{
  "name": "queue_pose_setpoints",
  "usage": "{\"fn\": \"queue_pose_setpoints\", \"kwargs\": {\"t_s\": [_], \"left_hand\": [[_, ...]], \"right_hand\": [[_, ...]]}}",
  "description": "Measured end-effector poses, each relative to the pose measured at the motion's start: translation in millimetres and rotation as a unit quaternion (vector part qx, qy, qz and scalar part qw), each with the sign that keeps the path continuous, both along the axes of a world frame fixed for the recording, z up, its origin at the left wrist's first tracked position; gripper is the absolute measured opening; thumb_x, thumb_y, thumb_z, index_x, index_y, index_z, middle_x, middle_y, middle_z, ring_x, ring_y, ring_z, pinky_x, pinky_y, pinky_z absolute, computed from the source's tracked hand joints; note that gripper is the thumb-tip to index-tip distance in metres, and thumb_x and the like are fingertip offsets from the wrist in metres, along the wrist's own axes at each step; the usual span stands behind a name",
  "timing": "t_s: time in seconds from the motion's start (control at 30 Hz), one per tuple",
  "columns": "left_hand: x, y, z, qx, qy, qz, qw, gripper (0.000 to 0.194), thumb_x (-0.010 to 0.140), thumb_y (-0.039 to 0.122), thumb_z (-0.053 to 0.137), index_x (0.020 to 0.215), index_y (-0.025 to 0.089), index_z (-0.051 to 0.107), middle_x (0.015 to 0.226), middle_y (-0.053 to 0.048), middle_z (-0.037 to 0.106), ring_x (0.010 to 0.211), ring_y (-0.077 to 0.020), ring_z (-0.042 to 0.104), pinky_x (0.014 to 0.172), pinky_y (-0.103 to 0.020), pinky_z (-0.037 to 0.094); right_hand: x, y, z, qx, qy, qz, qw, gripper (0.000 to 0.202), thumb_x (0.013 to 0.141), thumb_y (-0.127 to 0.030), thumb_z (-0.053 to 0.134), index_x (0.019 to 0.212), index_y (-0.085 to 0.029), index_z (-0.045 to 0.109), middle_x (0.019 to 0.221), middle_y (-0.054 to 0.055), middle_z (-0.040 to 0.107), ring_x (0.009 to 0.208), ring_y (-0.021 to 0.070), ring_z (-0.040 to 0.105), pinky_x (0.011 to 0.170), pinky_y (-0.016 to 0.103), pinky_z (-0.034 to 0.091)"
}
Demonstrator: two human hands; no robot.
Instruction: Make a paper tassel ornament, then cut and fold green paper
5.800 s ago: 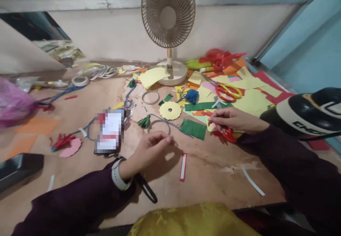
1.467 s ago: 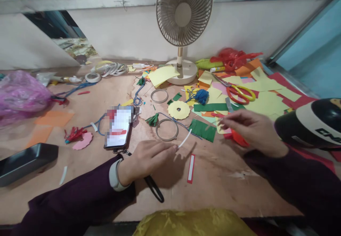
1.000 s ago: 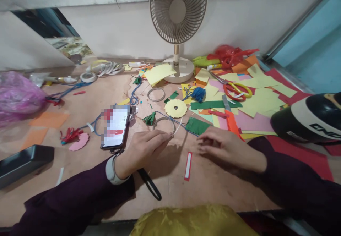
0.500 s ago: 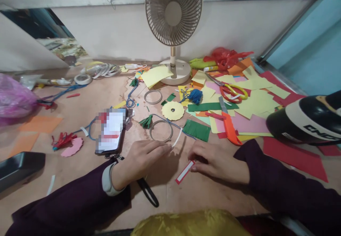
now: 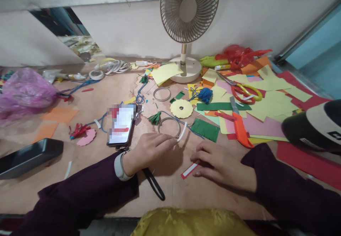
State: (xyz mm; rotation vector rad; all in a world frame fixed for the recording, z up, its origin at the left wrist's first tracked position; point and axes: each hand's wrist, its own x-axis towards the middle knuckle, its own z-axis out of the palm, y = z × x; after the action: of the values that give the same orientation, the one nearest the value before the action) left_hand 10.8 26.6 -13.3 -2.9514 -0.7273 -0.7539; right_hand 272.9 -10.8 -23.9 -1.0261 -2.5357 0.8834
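Observation:
My left hand (image 5: 150, 152) is closed, with a thin white strip (image 5: 182, 132) pinched at its fingertips. The strip curves upward beside a metal bangle (image 5: 169, 118). To the right, the curled fingers and thumb of my right hand (image 5: 217, 163) hold the near end of a red paper strip (image 5: 183, 176) that has a white band along its middle. This red strip lies low over the tabletop, and its far end points toward me. Just beyond my hands are a green tassel (image 5: 155, 118), a yellow scalloped paper disc (image 5: 188, 109) and a fringed green paper (image 5: 205, 129).
A phone (image 5: 123, 122) lies left of my left hand, its black strap (image 5: 153, 184) below. Behind stands a fan (image 5: 188, 71). Scissors (image 5: 243, 90), an orange cutter (image 5: 241, 131) and paper scraps cover the right. A dark flask (image 5: 301, 131) stands at the right edge.
The view has shifted, so everything appears further right. My right-hand fingers have shifted slightly on the red strip. The left hand still pinches the white strip.

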Motion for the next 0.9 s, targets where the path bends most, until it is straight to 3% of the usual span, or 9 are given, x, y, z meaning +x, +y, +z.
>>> {"fn": "queue_pose_setpoints", "kwargs": {"t_s": [0.17,0.4,0.6,0.77,0.9], "left_hand": [[-2,1,-0.8,0.062,0.047,-0.038,0.996,0.022,0.097,0.012,0.037,0.108,0.013,0.056,0.095,-0.011,0.071,0.078,-0.0159,0.067,0.069,-0.026,0.053],[-2,-2,-6.7,0.035,0.044,-0.05,0.997,0.023,0.097,0.014,0.036,0.109,0.014,0.056,0.097,-0.012,0.071,0.081,-0.0166,0.068,0.072,-0.027,0.054],[2,-2,-3.9,0.03,0.042,-0.071,0.996,0.021,0.098,0.012,0.036,0.106,0.012,0.055,0.093,-0.011,0.071,0.078,-0.0173,0.068,0.069,-0.027,0.053],[5,-2,-4.1,0.009,0.032,-0.067,0.997,0.018,0.096,0.012,0.041,0.105,0.013,0.056,0.091,-0.009,0.071,0.078,-0.0169,0.067,0.067,-0.027,0.05],[7,-3,-8.8,-0.024,0.014,-0.037,0.999,0.011,0.094,0.02,0.049,0.1,0.016,0.057,0.085,-0.005,0.071,0.073,-0.0152,0.065,0.063,-0.025,0.048]], "right_hand": [[-3,-4,-4.6,0.033,0.017,0.014,0.999,0.023,0.094,-0.033,0.049,0.086,-0.018,0.064,0.089,0.008,0.061,0.083,0.0183,0.054,0.074,0.033,0.045],[11,-2,9.4,-0.031,-0.011,0.009,0.999,0.024,0.088,-0.035,0.06,0.104,-0.017,0.062,0.1,0.01,0.06,0.092,0.0216,0.054,0.078,0.036,0.047],[12,-9,8.4,-0.065,-0.007,0.003,0.998,0.011,0.092,-0.022,0.052,0.09,-0.017,0.061,0.088,0.007,0.061,0.086,0.0189,0.054,0.075,0.033,0.046],[9,-12,6.6,-0.063,-0.008,0.011,0.998,0.018,0.092,-0.016,0.045,0.085,-0.017,0.061,0.085,0.006,0.06,0.081,0.0177,0.054,0.073,0.032,0.046],[-1,-12,7.3,-0.002,-0.023,-0.017,1.0,0.015,0.09,-0.025,0.05,0.096,-0.015,0.06,0.092,0.01,0.061,0.084,0.0212,0.054,0.074,0.037,0.049]]}}
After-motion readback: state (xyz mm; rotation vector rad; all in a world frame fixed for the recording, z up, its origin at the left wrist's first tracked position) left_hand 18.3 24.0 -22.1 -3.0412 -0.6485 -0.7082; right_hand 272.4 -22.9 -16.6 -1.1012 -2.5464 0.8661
